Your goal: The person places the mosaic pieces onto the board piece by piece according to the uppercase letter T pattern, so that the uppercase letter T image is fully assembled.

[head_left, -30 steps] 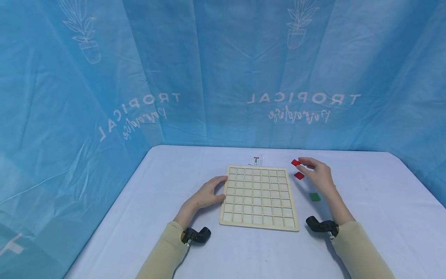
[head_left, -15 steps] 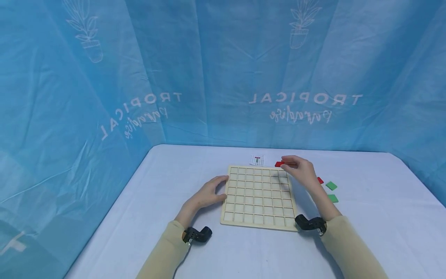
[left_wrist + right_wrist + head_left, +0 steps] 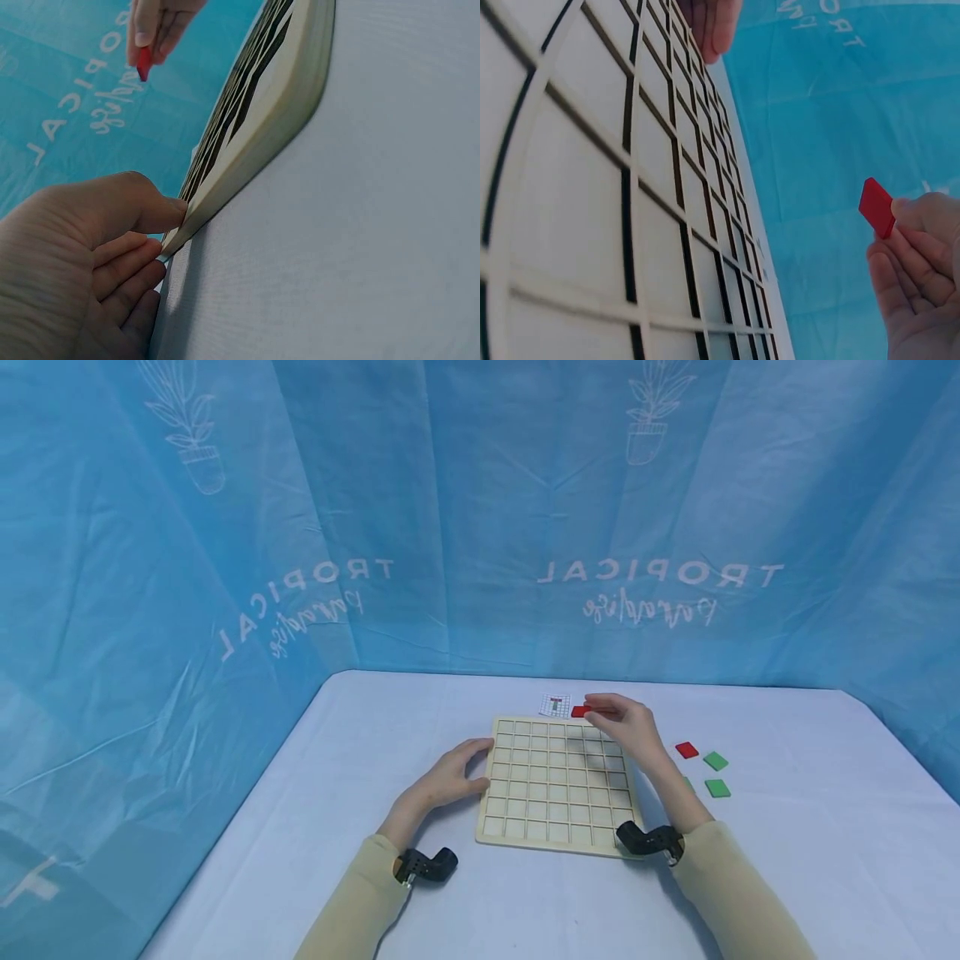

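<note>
The wooden grid board (image 3: 489, 827) lies on the table, its cells showing no tiles. My left hand (image 3: 444, 781) touches the board's left edge with thumb and fingertips spread apart along it; the left wrist view shows the thumb (image 3: 161, 214) against the rim. Thumb and fingers of my right hand (image 3: 628, 727) pinch a square red tile (image 3: 581, 712) above the board's far edge. That red tile (image 3: 876, 208) is held by one side, tilted, in the right wrist view. Just left of it lies a small pattern card (image 3: 555, 705) with red and green marks.
Right of the board lie another red tile (image 3: 687, 750) and green tiles (image 3: 716, 761), one partly hidden behind the right forearm. A blue printed cloth (image 3: 480, 527) hangs behind the white-covered table (image 3: 555, 910). Black wrist cameras (image 3: 651, 840) jut out from both sleeves.
My right hand has carried the red tile leftward, from the right of the board to near the pattern card. This uncovers tiles on the right. The left hand stays at the board's edge.
</note>
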